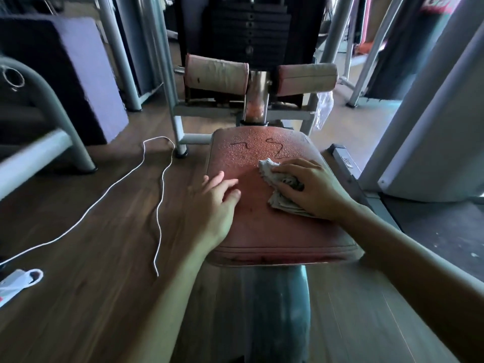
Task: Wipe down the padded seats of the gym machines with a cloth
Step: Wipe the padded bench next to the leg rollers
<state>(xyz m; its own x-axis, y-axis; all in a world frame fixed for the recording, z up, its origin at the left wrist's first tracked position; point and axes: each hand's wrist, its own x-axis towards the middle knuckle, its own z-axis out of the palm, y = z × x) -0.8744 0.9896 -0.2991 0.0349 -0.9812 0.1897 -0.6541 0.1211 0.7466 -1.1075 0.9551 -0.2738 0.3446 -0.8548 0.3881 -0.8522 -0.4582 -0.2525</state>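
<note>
The red padded seat [262, 226] lies under both hands. The left hand [212, 203] rests flat on its left side, fingers straight. Just beside it, the right hand [311, 189] seems to bunch the grey cloth [279, 201] against the pad. Droplets [251, 150] bead beyond the fingertips.

Both my bare forearms reach forward, palms down.
My left grip [214, 203] lies flat with its fingers straight and slightly spread, resting on the left edge of the seat [262, 231]. My right grip [311, 189] sits on the bunched cloth [269, 171], fingers bent over it, thumb tucked against its near side, forearm angling in from the right.
</note>
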